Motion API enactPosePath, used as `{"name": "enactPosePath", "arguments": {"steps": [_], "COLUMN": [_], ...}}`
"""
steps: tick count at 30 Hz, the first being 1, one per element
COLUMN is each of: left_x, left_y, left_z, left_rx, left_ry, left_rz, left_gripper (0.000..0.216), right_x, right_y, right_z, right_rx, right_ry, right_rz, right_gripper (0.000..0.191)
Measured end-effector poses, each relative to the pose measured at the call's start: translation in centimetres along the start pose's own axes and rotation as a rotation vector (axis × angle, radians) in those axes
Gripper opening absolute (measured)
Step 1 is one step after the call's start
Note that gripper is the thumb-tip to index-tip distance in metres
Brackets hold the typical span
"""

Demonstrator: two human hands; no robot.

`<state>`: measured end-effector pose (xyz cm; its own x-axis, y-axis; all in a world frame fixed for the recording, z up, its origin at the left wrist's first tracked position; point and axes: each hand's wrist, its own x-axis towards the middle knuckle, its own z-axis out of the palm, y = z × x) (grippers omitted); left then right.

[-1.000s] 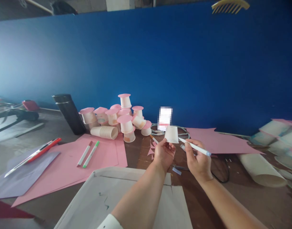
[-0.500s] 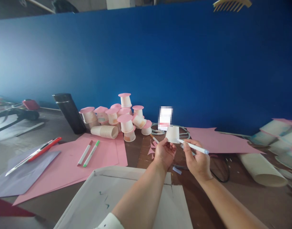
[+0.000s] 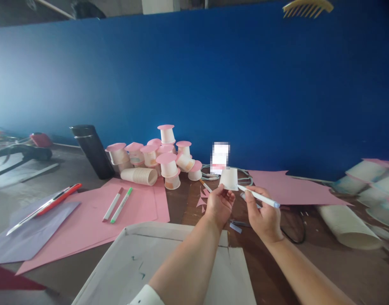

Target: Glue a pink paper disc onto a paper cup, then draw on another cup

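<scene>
A white paper cup [image 3: 229, 178] is held upside down by my left hand [image 3: 221, 205], its fingers closed at the wide rim. My right hand [image 3: 263, 214] grips a white marker [image 3: 260, 198] with a pale blue end. The marker's tip points left, at the lower right side of the cup; whether it touches I cannot tell. Behind the cup stands a blurred-out white rectangle [image 3: 220, 156]. Pink paper scraps [image 3: 202, 200] lie left of my left hand.
Cups topped with pink paper [image 3: 168, 164] and a nested cup stack [image 3: 139, 176] stand left, beside a black flask [image 3: 92, 151]. Two markers [image 3: 121, 205] and a box cutter [image 3: 54, 201] lie on coloured paper. A white board [image 3: 162, 245] is in front; more cups [image 3: 368, 182] sit right.
The cup has shifted very slightly left and the marker's tip now sits at its right edge. Both hands keep their hold.
</scene>
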<state>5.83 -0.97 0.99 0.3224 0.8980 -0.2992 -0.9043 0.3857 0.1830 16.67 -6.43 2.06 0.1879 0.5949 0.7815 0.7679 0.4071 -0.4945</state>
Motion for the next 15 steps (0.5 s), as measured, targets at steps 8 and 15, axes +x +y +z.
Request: {"name": "enactPosePath", "arguments": {"steps": [8, 15], "left_x": [-0.28, -0.10], "left_y": [-0.16, -0.37], "left_z": [0.23, 0.08], "left_rx": [0.046, 0.097], "left_ry": [-0.021, -0.036], "left_rz": [0.021, 0.037], "left_gripper": [0.006, 0.003], "right_x": [-0.08, -0.10], "right_y": [0.04, 0.31], "right_z": [0.12, 0.22], "right_rx": [-0.069, -0.104], "right_ry": [-0.022, -0.028], "right_rz": [-0.100, -0.121], "right_gripper": [0.018, 0.018]}}
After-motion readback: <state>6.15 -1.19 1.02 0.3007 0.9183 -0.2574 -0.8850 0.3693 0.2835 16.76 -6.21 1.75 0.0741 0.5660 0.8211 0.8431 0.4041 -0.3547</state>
